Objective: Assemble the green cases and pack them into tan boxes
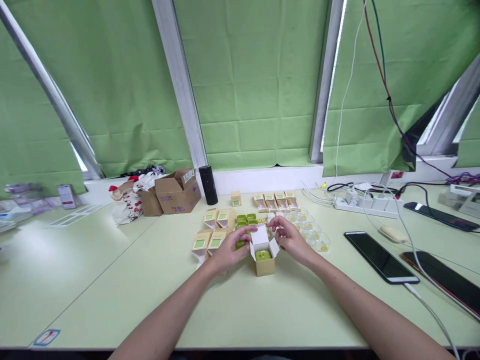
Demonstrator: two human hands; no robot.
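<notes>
A small tan cardboard box stands upright on the table in front of me, its white-lined lid raised and side flaps spread. Inside it sits a green square piece. My left hand has its fingers closed at the left edge of the raised lid. On the other side, my right hand is close to the right flap, fingers curved but apart, with nothing visible in them. Behind my hands are several green square containers, partly hidden, and clear plastic cups with yellow spots.
Several tan boxes with green labels lie left of my hands, and more are behind. A brown carton and a black bottle stand further back. Phones, cables and a white power strip occupy the right.
</notes>
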